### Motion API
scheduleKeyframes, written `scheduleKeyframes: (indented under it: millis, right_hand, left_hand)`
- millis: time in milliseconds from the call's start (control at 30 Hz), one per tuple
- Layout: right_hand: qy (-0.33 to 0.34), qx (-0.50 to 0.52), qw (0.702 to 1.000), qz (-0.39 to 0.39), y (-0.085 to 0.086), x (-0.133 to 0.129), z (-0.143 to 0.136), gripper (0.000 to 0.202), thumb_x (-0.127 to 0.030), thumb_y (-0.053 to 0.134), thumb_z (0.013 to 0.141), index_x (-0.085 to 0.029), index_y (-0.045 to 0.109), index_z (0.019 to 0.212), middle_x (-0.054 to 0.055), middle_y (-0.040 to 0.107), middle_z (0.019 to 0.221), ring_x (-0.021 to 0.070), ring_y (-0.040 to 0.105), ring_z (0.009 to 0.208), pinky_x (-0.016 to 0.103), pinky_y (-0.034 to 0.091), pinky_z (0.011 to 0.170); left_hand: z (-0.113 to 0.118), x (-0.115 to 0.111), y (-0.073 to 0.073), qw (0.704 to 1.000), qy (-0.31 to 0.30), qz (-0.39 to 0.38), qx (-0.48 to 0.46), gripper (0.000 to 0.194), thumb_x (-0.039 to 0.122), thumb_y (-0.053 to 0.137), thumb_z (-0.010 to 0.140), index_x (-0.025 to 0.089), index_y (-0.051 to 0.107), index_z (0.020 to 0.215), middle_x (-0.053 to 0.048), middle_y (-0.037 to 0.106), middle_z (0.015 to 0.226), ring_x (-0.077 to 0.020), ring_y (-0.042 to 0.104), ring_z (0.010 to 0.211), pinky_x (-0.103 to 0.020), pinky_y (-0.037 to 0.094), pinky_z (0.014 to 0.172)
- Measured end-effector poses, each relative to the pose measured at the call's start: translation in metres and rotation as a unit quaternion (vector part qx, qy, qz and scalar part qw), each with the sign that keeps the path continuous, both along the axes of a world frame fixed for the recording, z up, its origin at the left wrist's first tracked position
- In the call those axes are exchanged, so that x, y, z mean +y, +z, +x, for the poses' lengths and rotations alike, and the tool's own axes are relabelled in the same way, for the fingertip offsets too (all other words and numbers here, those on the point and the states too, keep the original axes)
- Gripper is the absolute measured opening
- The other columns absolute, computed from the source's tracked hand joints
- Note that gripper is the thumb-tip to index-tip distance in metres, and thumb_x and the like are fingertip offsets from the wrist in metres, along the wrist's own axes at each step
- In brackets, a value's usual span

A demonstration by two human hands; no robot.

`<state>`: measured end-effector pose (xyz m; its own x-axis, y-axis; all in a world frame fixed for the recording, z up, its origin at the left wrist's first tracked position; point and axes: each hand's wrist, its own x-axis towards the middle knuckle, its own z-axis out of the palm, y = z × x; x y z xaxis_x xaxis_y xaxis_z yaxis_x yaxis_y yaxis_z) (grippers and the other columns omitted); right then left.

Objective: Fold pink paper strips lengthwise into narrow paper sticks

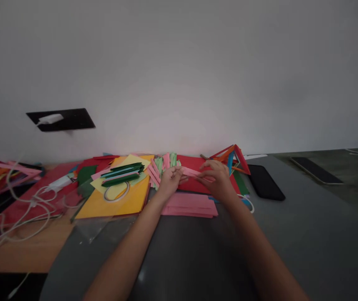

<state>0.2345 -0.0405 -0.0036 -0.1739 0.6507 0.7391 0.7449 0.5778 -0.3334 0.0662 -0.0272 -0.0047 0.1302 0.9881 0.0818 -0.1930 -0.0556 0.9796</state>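
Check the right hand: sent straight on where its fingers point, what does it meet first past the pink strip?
Likely the left hand, which holds the other end of the pink strip. Depth is unclear here, so the right hand might pass slightly over it.

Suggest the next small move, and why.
Probably run the right hand along the pink strip to press it flat: the left hand pinches one end, and the right hand's fingers are already at the other.
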Motion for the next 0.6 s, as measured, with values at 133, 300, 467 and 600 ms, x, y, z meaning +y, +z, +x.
scheduleKeyframes:
  millis: [133, 300, 467, 600]
  right_hand:
    - [-0.035, 0.012, 0.999, -0.013, 0.000, -0.001, 0.002, 0.014, -0.038, 0.062, 0.068, -0.025, 0.065, 0.063, 0.003, 0.059, 0.081, 0.0200, 0.049, 0.086, 0.033, 0.029, 0.075]
    - [-0.113, 0.097, 0.988, 0.043, 0.014, -0.018, -0.011, 0.015, -0.035, 0.061, 0.068, -0.021, 0.063, 0.063, 0.004, 0.059, 0.078, 0.0198, 0.049, 0.082, 0.034, 0.030, 0.074]
    - [-0.018, 0.294, 0.947, -0.124, 0.008, -0.028, -0.048, 0.031, -0.042, 0.060, 0.066, -0.016, 0.056, 0.050, -0.001, 0.050, 0.047, 0.0096, 0.042, 0.045, 0.023, 0.032, 0.048]
    - [0.061, 0.539, 0.799, -0.258, -0.006, -0.017, -0.057, 0.028, -0.043, 0.061, 0.063, -0.015, 0.060, 0.063, -0.003, 0.051, 0.048, 0.0073, 0.041, 0.040, 0.020, 0.031, 0.040]
  left_hand:
    - [0.000, 0.002, -0.004, 1.000, -0.004, -0.007, -0.010, 0.022, 0.033, 0.060, 0.067, 0.017, 0.053, 0.080, -0.002, 0.065, 0.063, -0.0195, 0.064, 0.069, -0.032, 0.051, 0.064]
    - [-0.002, 0.002, -0.001, 0.998, 0.037, -0.007, -0.043, 0.022, 0.033, 0.059, 0.067, 0.017, 0.050, 0.079, -0.003, 0.065, 0.067, -0.0200, 0.064, 0.071, -0.033, 0.050, 0.067]
    - [0.000, 0.001, 0.001, 0.996, 0.045, -0.011, -0.074, 0.025, 0.034, 0.061, 0.066, 0.017, 0.052, 0.081, -0.005, 0.066, 0.072, -0.0214, 0.063, 0.078, -0.036, 0.048, 0.073]
    - [0.003, -0.001, 0.003, 0.998, 0.027, -0.011, -0.054, 0.026, 0.036, 0.060, 0.065, 0.017, 0.053, 0.081, -0.007, 0.067, 0.074, -0.0229, 0.063, 0.081, -0.037, 0.048, 0.073]
